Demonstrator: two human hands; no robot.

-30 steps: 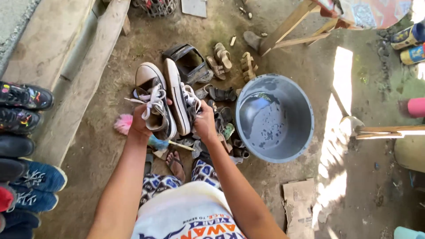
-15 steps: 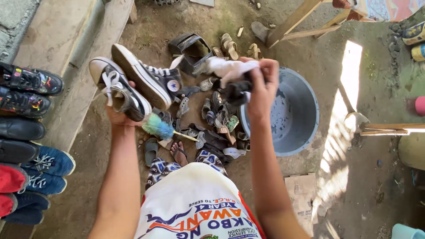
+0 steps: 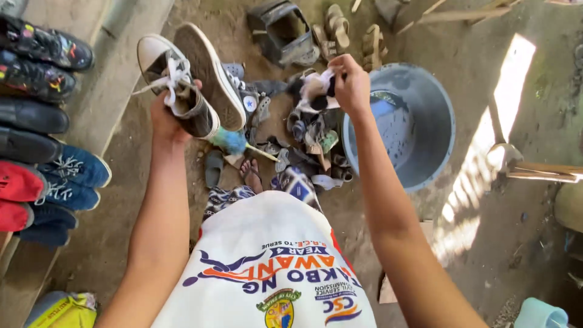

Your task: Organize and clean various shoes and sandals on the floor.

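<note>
My left hand [image 3: 165, 118] holds a pair of black high-top sneakers [image 3: 200, 91] with white toes and laces, soles turned up and to the right. My right hand [image 3: 352, 85] is closed on a bunched white and black cloth [image 3: 316, 91], held above a pile of small sandals and shoes [image 3: 306, 143] on the dirt floor. A grey plastic basin [image 3: 419, 127] with a little water stands just right of that hand.
A row of shoes [image 3: 42, 121] lines a wooden plank at the left: black, blue and red pairs. A blue-tipped duster [image 3: 234, 143] lies by my foot. A dark open bag [image 3: 282, 33] and tan sandals [image 3: 349, 33] lie at the top. Wooden legs stand at the right.
Both sneakers went from between my two hands into the left hand alone and swung left. My right hand pulled out the cloth and now holds it lower, over the pile.
</note>
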